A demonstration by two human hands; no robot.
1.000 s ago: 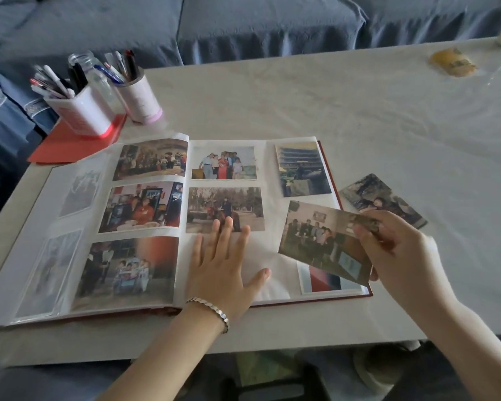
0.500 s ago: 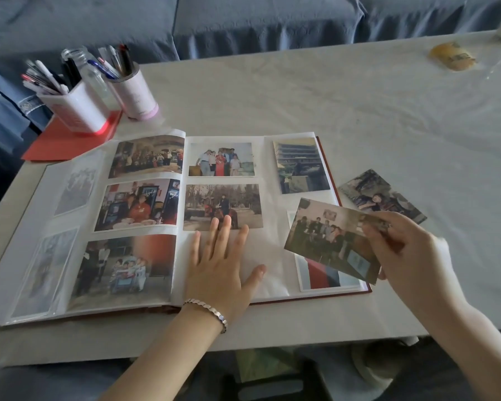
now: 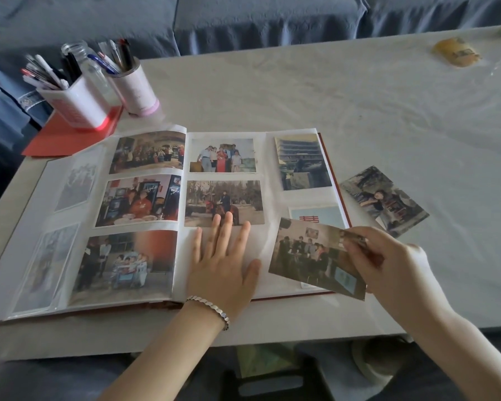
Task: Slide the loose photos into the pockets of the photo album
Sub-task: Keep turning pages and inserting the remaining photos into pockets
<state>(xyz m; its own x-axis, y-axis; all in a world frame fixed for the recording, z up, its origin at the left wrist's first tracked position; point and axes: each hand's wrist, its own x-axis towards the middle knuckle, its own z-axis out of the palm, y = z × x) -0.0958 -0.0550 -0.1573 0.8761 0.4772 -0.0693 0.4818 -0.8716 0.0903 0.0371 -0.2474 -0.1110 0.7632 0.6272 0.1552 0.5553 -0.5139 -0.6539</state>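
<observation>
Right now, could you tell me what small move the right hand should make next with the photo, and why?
Probably ease the photo leftward toward the empty pocket under the left hand. The right hand pinches it above the lower right corner of the album, and the left hand presses that page flat.

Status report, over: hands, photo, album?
Left hand flat on the album, over an empty pocket. Right hand pinches a photo above the right page's lower corner. Second photo lies on the table beside the album.
</observation>
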